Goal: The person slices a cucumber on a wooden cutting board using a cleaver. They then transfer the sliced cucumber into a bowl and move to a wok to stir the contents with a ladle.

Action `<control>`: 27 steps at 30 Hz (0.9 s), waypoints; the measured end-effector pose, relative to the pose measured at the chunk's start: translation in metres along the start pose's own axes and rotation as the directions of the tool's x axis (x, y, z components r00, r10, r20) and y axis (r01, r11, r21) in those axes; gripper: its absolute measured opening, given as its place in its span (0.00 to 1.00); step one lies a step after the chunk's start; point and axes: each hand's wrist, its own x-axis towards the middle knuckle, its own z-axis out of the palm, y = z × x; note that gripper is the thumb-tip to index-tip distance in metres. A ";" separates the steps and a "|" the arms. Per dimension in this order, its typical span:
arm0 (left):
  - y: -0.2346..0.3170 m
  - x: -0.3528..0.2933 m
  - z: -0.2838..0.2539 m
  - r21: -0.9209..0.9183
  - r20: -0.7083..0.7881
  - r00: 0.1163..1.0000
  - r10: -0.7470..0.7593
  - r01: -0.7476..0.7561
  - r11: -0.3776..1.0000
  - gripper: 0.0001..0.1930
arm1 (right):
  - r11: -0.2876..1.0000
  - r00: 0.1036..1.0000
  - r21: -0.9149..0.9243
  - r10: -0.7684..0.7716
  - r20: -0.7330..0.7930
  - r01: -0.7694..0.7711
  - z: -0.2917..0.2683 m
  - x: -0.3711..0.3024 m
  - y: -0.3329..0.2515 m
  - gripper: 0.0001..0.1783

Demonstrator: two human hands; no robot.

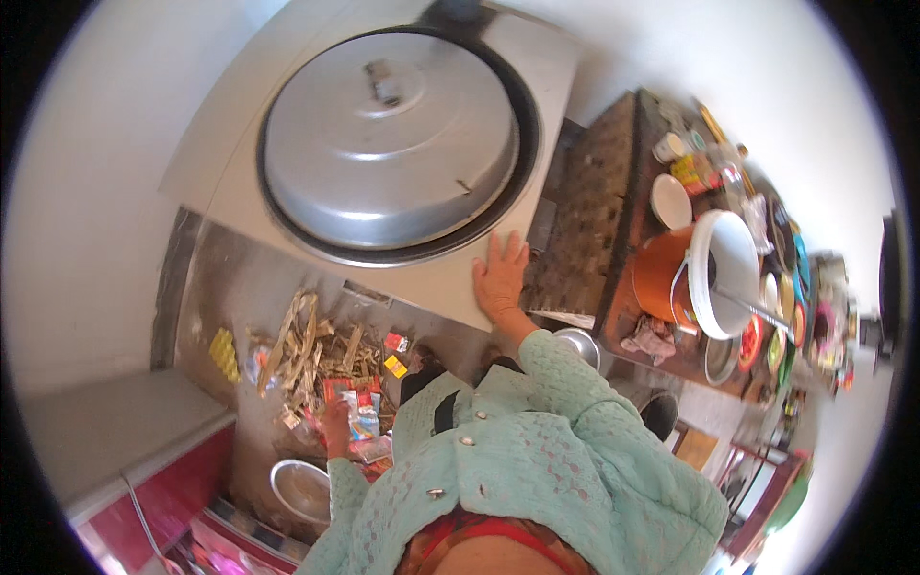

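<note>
My right hand (501, 280) lies flat, fingers spread, on the pale top of the stove counter (450, 287), near its front corner. Just beyond the fingertips is a large wok-like pot set into the counter, covered by a domed metal lid (383, 144) with a handle on top. My left hand (334, 427) reaches low beside a heap of plastic wrappers (364, 414) on the floor. Small and blurred, its fingers do not show whether they grip anything. Dry husks or stalks (311, 345) lie just past the wrappers.
A metal basin (302, 491) sits on the floor near my left forearm. On the right, a side table carries an orange bucket (661, 273) with a white rim, a white bowl (671, 201) and several dishes. A grey-topped cabinet (125, 431) stands at the left.
</note>
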 end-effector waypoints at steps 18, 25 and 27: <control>0.473 0.174 0.006 -0.056 -0.217 0.846 0.488 -0.510 0.859 0.15 | 0.986 1.000 0.165 -0.015 0.024 0.011 -0.006 -0.001 -0.007 0.36; 0.536 0.307 0.064 0.038 -0.392 0.773 0.498 -0.528 0.849 0.29 | 0.977 0.997 0.206 -0.069 0.046 0.058 -0.011 -0.005 -0.005 0.34; 0.568 0.313 0.087 -0.233 -0.308 0.898 0.315 -0.391 0.890 0.28 | 0.981 0.998 0.187 -0.060 0.019 0.055 -0.010 -0.002 -0.002 0.34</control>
